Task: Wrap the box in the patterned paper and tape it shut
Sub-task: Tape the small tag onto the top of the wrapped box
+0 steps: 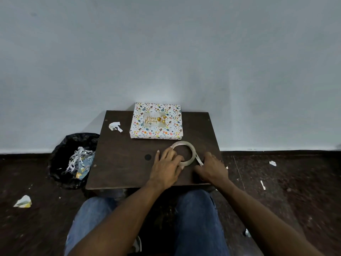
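- two hands are working at the near right part of a small dark table (pixel 120 163), both on a roll of tape (pixel 190 147).
- left hand (pixel 167 168) is lying over the near left side of the roll, fingers curling onto the ring and holding it down on the table; little finger is sticking out straight to the left.
- right hand (pixel 212 168) is sitting just right of the roll, fingers curling together and pinching a short strip of tape (pixel 199 159) that is running off the roll's right edge.
- box (pixel 156 121) is lying flat at the far middle of the table, against the wall (pixel 166 52), fully covered in patterned paper; a "happy birthday" label is showing on top.
- box is sitting apart from the roll and both hands, not touching them.
- crumpled paper scrap (pixel 114 126) is lying on the table left of the box.
- black bin bag (pixel 60 154) is standing on the floor left of the table, paper scraps inside.
- more scraps are lying on the dark floor (pixel 286 191) on both sides.
- person's knees in blue jeans (pixel 197 218) are showing under the near edge.
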A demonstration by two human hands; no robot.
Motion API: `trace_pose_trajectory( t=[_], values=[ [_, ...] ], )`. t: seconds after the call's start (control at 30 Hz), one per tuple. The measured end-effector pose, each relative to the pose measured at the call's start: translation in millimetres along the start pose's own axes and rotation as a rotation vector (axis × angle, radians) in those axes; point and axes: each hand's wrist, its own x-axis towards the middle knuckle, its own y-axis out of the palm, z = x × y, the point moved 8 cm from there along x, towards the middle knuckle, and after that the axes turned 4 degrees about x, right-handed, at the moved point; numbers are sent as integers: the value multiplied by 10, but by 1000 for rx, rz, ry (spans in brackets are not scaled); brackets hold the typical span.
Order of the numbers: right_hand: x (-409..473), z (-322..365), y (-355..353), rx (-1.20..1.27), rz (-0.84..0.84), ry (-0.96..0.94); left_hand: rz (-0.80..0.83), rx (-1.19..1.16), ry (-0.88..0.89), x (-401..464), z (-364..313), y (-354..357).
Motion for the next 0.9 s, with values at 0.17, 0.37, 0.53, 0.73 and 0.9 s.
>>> trace_pose_trajectory(
  t=[0.17,0.37,0.53,0.73,0.9],
  values=[
    [136,14,20,-140,-97,17,-191,6,52,-64,26,86],
    [197,28,-75,-203,-240,-85,-240,-29,89,-45,36,64],
    [176,35,-43,-126,-299,-194,-242,-10,88,-54,15,84],
    [-269,-761,-128,336,-616,-50,-354,-19,191,-157,-56,2],
    [-490,-1364,605,1063,-508,155,-321,-15,299,-270,-142,29]
  ],
)
